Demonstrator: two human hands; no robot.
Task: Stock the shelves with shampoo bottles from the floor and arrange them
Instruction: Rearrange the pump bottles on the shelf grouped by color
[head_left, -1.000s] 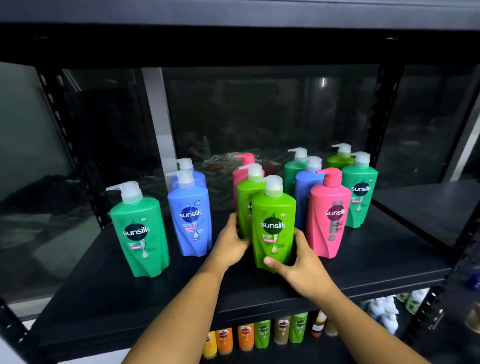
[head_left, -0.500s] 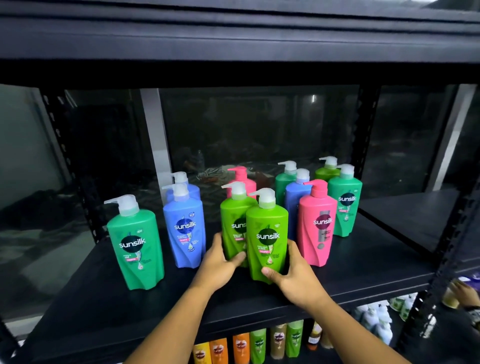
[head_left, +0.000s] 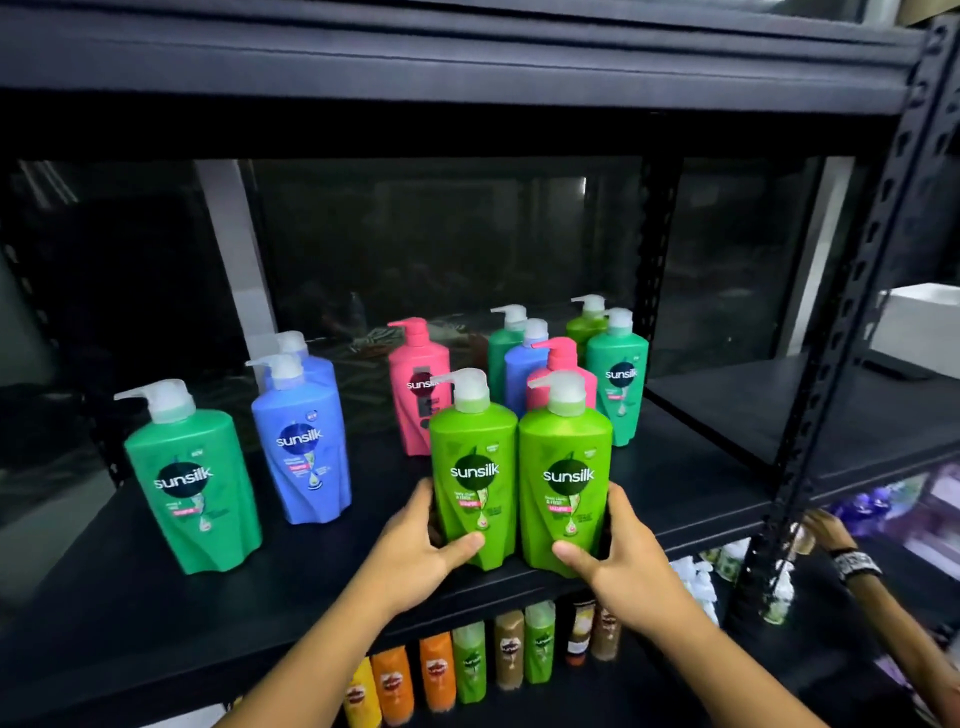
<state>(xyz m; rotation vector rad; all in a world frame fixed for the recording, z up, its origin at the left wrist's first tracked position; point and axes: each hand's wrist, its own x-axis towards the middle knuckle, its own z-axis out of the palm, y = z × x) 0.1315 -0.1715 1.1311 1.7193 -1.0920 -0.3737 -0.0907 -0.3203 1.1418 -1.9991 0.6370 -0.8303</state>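
Your left hand (head_left: 415, 545) is gripping the left lime bottle (head_left: 475, 467), your right hand (head_left: 626, 564) the right lime bottle (head_left: 566, 457), thumbs in front. Both are standing upright, touching side by side, at the shelf (head_left: 130, 623) front directly ahead; a pink bottle (head_left: 418, 405) is standing farther back.
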